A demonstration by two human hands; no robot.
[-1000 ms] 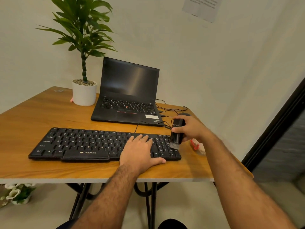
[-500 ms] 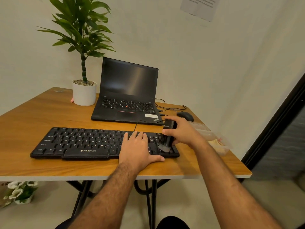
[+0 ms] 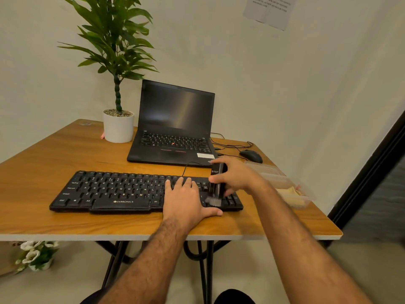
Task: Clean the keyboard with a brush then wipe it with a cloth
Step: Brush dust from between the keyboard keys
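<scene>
Matt plastic keyboard (image 3: 114,191); wood-grain table (image 3: 54,159)

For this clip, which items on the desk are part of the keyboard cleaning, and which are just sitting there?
In use:
- keyboard, steadied by the left hand
- brush, gripped by the right hand, bristles on the right-end keys
- clear box holding what looks like the cloth

Lying about:
- laptop
- mouse
- potted plant

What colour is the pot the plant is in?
White. The plant pot shows plainly in the head view, beside the laptop.
</scene>
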